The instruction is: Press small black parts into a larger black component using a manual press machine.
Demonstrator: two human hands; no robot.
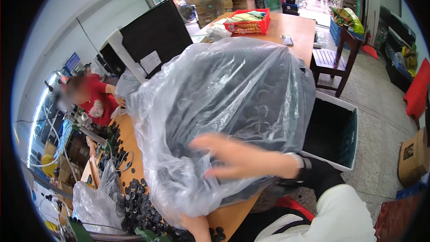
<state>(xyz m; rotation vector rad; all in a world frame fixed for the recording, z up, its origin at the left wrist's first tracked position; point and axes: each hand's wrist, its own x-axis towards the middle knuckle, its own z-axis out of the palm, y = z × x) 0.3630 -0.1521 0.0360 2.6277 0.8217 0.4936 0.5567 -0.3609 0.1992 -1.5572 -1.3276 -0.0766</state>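
Observation:
A large clear plastic bag (233, 89), full of dark round pieces, rests on the wooden table in front of me. My right hand (246, 157), slightly smeared by motion, is over the bag's near side with thumb and fingers apart; nothing shows in it. At the bag's lower left edge is my left hand (197, 227), its fingers hidden by the plastic. Beside that hand, many small black round pieces (141, 206) lie loose in a heap. A crumpled, mostly empty-looking clear bag (96, 201) lies left of the heap.
A white-rimmed dark bin (333, 130) stands on the floor at right, near a wooden chair (331, 60). On the table's far end are a red basket (248, 27) and a phone (287, 40). A co-worker in red (96, 98) sits at left by a machine.

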